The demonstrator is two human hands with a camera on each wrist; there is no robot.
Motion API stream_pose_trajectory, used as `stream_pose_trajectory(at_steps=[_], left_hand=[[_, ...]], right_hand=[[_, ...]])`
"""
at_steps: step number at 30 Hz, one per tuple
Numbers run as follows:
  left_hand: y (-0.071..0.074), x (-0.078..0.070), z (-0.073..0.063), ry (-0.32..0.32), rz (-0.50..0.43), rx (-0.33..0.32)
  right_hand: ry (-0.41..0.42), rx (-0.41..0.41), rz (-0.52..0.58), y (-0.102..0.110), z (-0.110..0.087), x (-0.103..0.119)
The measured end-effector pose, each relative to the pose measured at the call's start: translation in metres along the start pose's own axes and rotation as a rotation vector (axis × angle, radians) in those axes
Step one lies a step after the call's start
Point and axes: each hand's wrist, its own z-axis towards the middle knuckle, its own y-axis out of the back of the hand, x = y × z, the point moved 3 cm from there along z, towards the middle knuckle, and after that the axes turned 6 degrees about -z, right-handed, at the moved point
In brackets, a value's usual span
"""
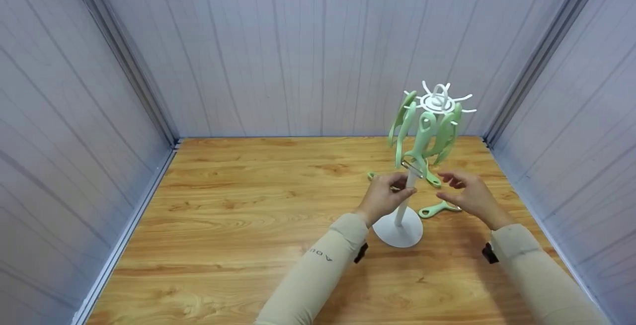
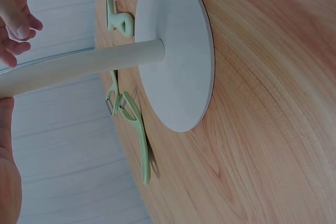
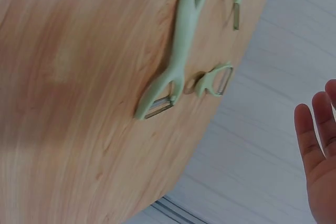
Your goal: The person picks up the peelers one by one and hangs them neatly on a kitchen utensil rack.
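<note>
Standing upright, white rack point(image 1: 411, 182) is gripped by left hand point(image 1: 385, 196). Right hand point(image 1: 469, 196) is held right of rack, fingers loosely bent. Green peelers point(image 1: 422, 136) are hung on rack; loose peelers point(image 1: 431, 210) laid near it.

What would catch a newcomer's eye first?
A tall white round-based stand rises right of centre in the head view, pale green Y-shaped peelers hanging from its top. A person's left grip holds it. Three loose peelers lie on the brown woodgrain table behind and right of it.

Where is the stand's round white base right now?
In the head view, the base sits on the table, right of centre, just left of a loose green peeler.
</note>
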Motion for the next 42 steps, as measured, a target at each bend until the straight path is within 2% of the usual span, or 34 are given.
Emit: stream_pose_trajectory(at_steps=[12,19,23,31,39,42], left_hand=[[-0.002,0.003,-0.001,0.019,0.022,0.013],[-0.001,0.003,-0.001,0.013,0.022,0.008],[0.000,0.002,-0.002,0.026,0.006,0.006],[0.002,0.001,-0.002,0.027,0.012,0.008],[0.002,0.001,0.000,-0.002,-0.001,0.015],[0.002,0.001,0.001,-0.009,0.000,0.018]], right_hand=[[-0.027,0.285,-0.129,-0.022,-0.010,-0.019],[-0.048,0.407,-0.178,-0.036,-0.011,-0.029],[-0.043,0.451,-0.193,-0.041,-0.010,-0.033],[-0.099,0.508,-0.200,-0.047,-0.011,-0.040],[-0.159,0.513,-0.243,-0.050,-0.009,-0.042],[-0.157,0.512,-0.261,-0.052,-0.008,-0.044]])
